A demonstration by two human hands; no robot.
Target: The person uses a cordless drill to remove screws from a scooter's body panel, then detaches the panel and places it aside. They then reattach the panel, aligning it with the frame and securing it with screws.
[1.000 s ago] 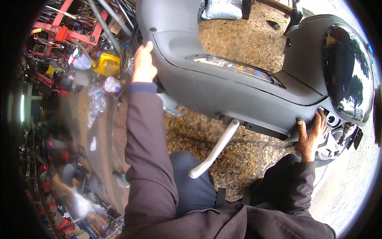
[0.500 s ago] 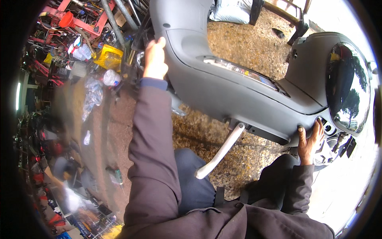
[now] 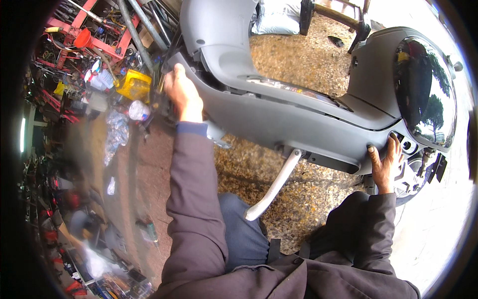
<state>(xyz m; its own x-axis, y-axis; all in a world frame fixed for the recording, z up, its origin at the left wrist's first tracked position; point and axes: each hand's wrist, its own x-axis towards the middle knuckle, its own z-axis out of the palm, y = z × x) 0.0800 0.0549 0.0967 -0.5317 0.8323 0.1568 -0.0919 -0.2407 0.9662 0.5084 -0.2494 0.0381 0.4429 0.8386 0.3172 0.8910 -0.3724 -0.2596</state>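
Observation:
A grey scooter lies across the view, its long side panel (image 3: 259, 122) facing me. My left hand (image 3: 184, 94) is closed round the panel's left end, thumb on top; its fingers are mostly hidden. Behind that end a dark gap (image 3: 201, 67) parts the panel from the scooter's body (image 3: 226, 55), with small tabs showing along the upper edge. My right hand (image 3: 384, 164) rests on the panel's right end, thumb and fingers spread, fingertips beside a round opening (image 3: 408, 145). Below the panel, a pale metal stand (image 3: 274, 187) slants down toward my knee.
A glossy dark shield (image 3: 423, 89) covers the scooter's right end. At left lie a yellow container (image 3: 134, 85), a red funnel (image 3: 83, 39), crumpled plastic (image 3: 116, 132) and a drill-like tool (image 3: 148, 230). Behind stand a white sack (image 3: 277, 17) and a wooden frame (image 3: 336, 15).
My left hand has drawn the panel's left end outward from the body, and a gap has opened along its upper edge. My right hand keeps its place on the panel.

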